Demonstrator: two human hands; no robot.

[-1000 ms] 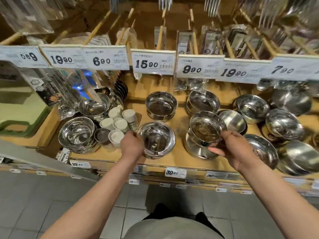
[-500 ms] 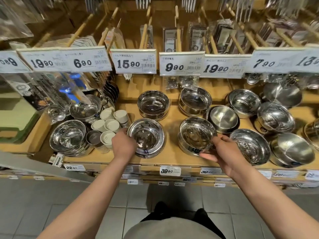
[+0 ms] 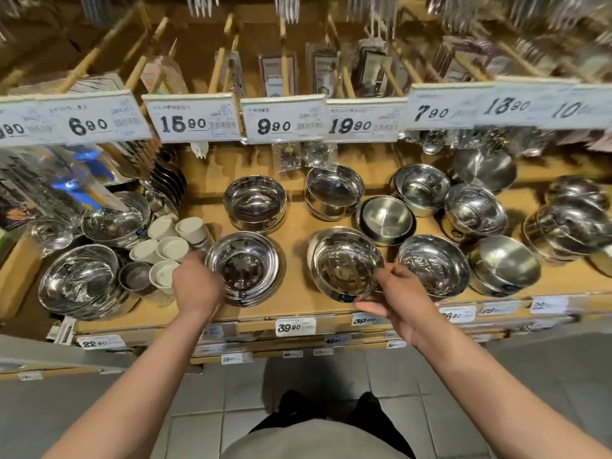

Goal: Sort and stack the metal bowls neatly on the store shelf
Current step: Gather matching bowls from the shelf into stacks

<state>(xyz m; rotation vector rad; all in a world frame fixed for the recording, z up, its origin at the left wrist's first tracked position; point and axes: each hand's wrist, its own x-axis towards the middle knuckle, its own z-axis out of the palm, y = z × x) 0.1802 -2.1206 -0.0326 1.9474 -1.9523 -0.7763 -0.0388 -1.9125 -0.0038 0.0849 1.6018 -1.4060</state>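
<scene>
Your left hand (image 3: 198,286) curls closed on the near rim of a wide stack of steel bowls (image 3: 244,268) at the wooden shelf (image 3: 298,306) front; your right hand (image 3: 402,299) pinches a tilted steel bowl (image 3: 346,265) beside it, remaining fingers spread loose.

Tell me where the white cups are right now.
The white cups sit on the left of the shelf, just beyond the left hand.
</scene>
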